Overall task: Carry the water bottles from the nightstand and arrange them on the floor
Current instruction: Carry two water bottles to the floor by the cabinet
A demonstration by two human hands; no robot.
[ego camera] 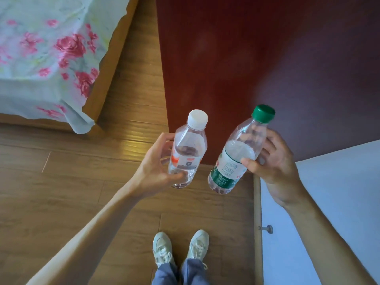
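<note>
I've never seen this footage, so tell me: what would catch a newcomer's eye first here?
Two clear plastic water bottles held above the wooden plank floor at mid-frame: the white-capped bottle in the left hand, the green-capped bottle in the right hand. Then the pale bedsheet with pink roses at upper left.

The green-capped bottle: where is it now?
The green-capped bottle is right of centre in the head view, held tilted by the right hand above the wooden floor, beside the white-capped bottle in the left hand.
</note>
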